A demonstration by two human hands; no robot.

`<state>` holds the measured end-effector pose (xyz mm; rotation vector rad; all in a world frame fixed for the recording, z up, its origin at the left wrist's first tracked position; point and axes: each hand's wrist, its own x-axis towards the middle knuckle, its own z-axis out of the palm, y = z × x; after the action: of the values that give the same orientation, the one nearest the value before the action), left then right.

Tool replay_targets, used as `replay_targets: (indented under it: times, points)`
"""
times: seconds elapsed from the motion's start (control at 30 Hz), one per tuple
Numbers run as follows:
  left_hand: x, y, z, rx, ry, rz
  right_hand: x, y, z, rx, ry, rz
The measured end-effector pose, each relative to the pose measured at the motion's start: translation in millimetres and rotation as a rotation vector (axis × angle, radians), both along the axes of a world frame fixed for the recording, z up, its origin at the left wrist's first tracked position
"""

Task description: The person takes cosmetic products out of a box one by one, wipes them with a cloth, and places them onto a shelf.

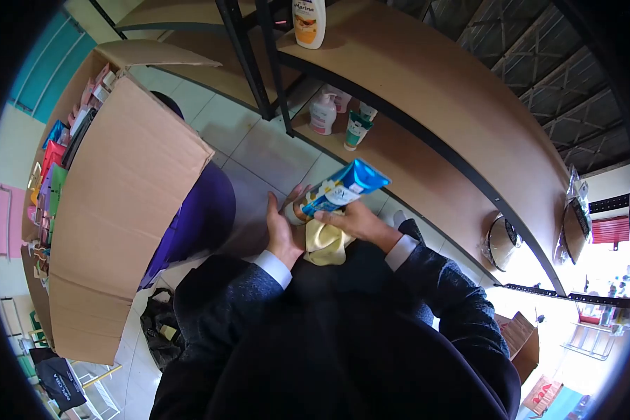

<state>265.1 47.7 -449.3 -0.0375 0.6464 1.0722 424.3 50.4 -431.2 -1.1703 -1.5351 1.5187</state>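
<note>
Between my hands is a blue squeeze tube (pixel 340 187) with white flowers and a label, tilted with its flat sealed end up to the right. My left hand (pixel 284 229) curls around its lower, cap end, the thumb and fingertips showing past it. My right hand (pixel 365 225) comes in from the other side, its fingers against the tube's lower edge and bunched on a pale yellow cloth (pixel 326 243). The cloth hangs under the tube, over my lap. Its upper folds are hidden by the fingers.
At left, a large cardboard box (pixel 112 210) full of colourful packages stands by a purple tub (pixel 203 210). Dark-framed shelves curve along the right; the lower board (pixel 399 171) holds a pump bottle (pixel 323 114) and a green tube (pixel 357 131). A lotion bottle (pixel 309 24) stands above.
</note>
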Motion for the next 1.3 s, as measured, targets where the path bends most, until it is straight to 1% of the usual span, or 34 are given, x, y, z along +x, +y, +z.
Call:
replay_targets:
  times: [0.07,0.13,0.17,0.2,0.23,0.27,0.33,0.4,0.43,0.5,0.6,0.67,0.7,0.83,0.9,0.97,1.03,1.07,1.13,1.17,1.23,1.27,1.3]
  points:
    - [5.4,5.4,0.3,-0.068,0.032,0.076,4.9,-0.6,-12.5,0.031,-0.011,-0.018]
    - [9.5,5.0,-25.6,-0.097,0.024,0.038,15.7,-1.9,-26.9,0.049,-0.012,-0.030]
    - [11.7,3.9,-33.8,-0.127,0.150,-0.043,23.6,-0.6,-29.7,0.013,0.063,-0.045]
    - [12.6,3.8,-44.2,-0.154,0.274,-0.124,36.6,3.8,-35.9,0.014,0.064,-0.046]
    - [7.1,2.0,-72.1,-0.067,0.444,-0.161,54.7,11.9,-48.5,0.047,-0.172,-0.072]
    - [1.8,-0.4,-72.2,-0.065,0.445,-0.162,74.2,21.2,-63.6,0.078,-0.408,-0.098]
    - [-10.0,-6.4,-68.2,0.045,0.550,-0.185,116.0,46.8,-108.2,-0.078,-0.581,-0.274]
    - [-23.7,-15.3,-71.1,0.025,0.542,-0.187,145.3,69.9,-141.5,-0.057,-0.498,-0.447]
    - [-29.2,-19.7,-70.6,0.005,0.534,-0.176,152.7,79.4,-152.3,-0.060,-0.499,-0.448]
    - [-37.3,-28.0,-77.0,-0.032,0.485,-0.116,164.5,96.3,-170.8,-0.050,-0.679,-0.592]
    - [-57.2,-36.0,-87.5,-0.042,0.454,-0.104,168.6,110.8,-188.0,-0.010,-0.599,-0.585]
    - [-61.0,-36.9,-79.1,-0.063,0.483,-0.073,178.4,124.7,-211.6,-0.037,-0.638,-0.567]
    - [-65.5,-38.1,-78.7,-0.057,0.488,-0.052,175.8,128.5,-211.1,-0.066,-0.683,-0.554]
    - [-71.4,-39.3,-81.0,-0.052,0.511,-0.007,174.0,135.9,-210.1,-0.055,-0.640,-0.538]
    - [-70.7,-40.8,-86.3,-0.051,0.521,-0.009,174.5,139.4,-211.8,-0.085,-0.755,-0.533]
    - [-69.6,-45.0,-87.9,-0.045,0.530,-0.009,174.7,137.1,-213.0,-0.072,-0.753,-0.519]
    - [-66.2,-46.7,-76.1,-0.012,0.582,-0.094,177.5,133.0,-212.9,-0.049,-0.746,-0.509]
    - [-66.9,-48.6,-67.1,-0.009,0.583,-0.087,178.9,126.1,-212.2,0.094,-0.755,-0.512]
    - [-70.3,-52.7,-29.4,0.203,0.745,-0.217,182.3,107.0,-206.9,0.147,-0.789,-0.523]
    - [-74.6,-54.1,-3.6,0.205,0.753,-0.193,184.2,95.3,-198.9,0.060,-0.816,-0.523]
    - [-91.5,-58.4,65.3,0.574,0.867,-0.289,190.4,79.8,-171.4,-0.520,-0.081,-0.329]
    - [-104.2,-62.7,104.2,0.709,0.944,-0.233,184.3,71.8,-165.0,-0.599,0.222,-0.323]
    - [-121.5,-63.0,139.7,0.897,1.110,-0.176,178.9,63.2,-159.0,-0.702,0.515,-0.312]
